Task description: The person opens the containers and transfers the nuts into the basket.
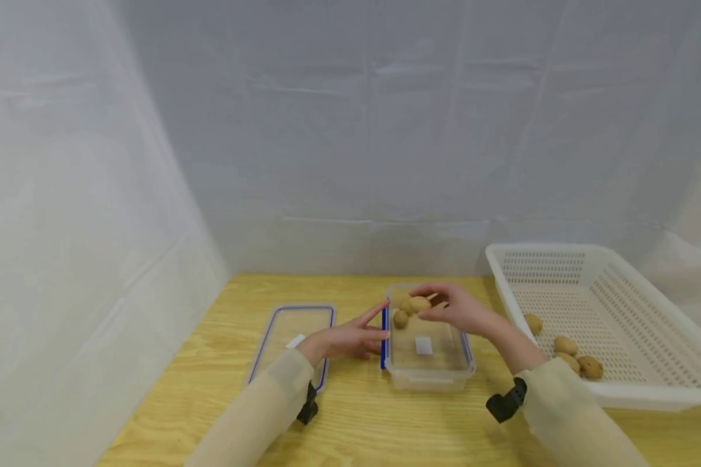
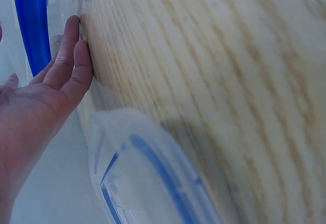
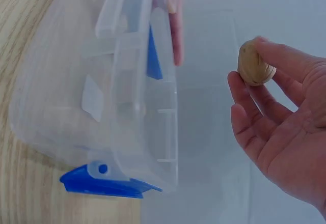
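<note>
My right hand pinches a small potato between thumb and fingertips, over the far part of a clear plastic container. Two more potatoes lie inside that container near its far left corner. At the container's left side, my left hand has its fingers spread and fairly straight, with fingertips right at the wall by the blue clip. In the left wrist view those fingers stand beside the clear wall. A clear lid with a blue seal lies left of the container, partly behind the left forearm.
A large white slotted basket stands on the right, with several potatoes toward its left side. A white label shows in the container. The wooden table ends at pale sheeting behind and to the left.
</note>
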`<state>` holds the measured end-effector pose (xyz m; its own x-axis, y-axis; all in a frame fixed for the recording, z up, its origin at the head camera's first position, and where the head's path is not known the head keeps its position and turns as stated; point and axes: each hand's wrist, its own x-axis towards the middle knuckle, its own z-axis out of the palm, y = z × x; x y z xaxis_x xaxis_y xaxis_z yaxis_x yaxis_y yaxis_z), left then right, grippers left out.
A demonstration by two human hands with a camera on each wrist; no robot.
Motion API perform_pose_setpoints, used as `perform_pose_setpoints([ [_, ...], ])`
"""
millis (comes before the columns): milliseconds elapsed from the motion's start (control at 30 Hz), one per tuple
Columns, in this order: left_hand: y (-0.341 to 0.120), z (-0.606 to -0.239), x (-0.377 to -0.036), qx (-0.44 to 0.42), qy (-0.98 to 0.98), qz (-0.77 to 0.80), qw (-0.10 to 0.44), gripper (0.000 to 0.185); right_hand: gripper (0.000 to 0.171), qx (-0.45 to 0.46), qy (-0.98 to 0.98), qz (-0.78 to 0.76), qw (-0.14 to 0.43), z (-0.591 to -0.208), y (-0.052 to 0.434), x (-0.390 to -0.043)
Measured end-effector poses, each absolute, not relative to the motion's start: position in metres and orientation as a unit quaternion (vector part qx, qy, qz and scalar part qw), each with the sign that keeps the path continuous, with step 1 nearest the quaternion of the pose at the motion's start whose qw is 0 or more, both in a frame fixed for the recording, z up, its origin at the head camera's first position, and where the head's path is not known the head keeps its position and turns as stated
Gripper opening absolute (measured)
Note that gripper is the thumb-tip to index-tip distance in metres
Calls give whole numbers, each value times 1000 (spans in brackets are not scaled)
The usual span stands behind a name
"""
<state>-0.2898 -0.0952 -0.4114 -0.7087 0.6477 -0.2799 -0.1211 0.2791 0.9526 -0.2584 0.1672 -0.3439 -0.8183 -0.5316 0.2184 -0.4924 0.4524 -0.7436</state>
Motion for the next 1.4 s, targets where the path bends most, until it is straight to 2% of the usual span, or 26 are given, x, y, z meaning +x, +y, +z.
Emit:
perform_pose_setpoints([
  [400,-96,-411,-290,179,729,570,333,74,39,-265,867,-421,-27,-321,202,-233],
  [633,-96,-411,-289,184,730,569,332,74,42,-230,878,-419,-35,-314,233,-221],
  [1000,-94,-408,-285,185,729,570,331,74,44,-190,905,-374,-71,-315,283,-207],
  [1400,-94,-408,-286,181,731,568,332,74,42,-153,923,-336,-108,-329,356,-209],
])
